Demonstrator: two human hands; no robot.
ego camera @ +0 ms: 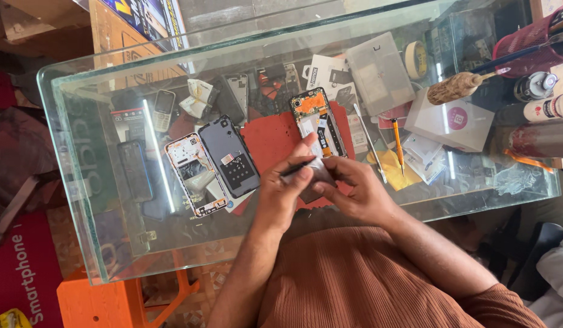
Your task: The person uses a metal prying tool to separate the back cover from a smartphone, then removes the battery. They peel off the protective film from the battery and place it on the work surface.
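hands working a small part over the glass worktop

both hands are meeting just above the near edge of the glass worktop (81, 182), over a red mat (272, 143). the left hand (281, 191) is closing its fingers around a thin dark tool (296, 169), tip pointing toward the other hand. the right hand (357, 191) is pinching a small grey part (321, 173), holding it steady against the tool. the part is sitting between the two hands, lifted slightly off the mat.

judging by the pose, the person is in the middle of prying or scraping at the part; the following move would call for a firm pinch from the right hand and light, controlled pressure from the tool so it does not slip.

counting what is lying around: one opened phone with orange inner parts (318, 121) just beyond the hands, one opened phone frame (193, 173) to the left, one dark back cover (230, 155) beside it, one small keypad phone (163, 109) further back, one orange-handled screwdriver (400, 149), one metal pry tool (369, 143), one white box (451, 121), one clear plastic case (378, 73) and one roll of tape (417, 59).
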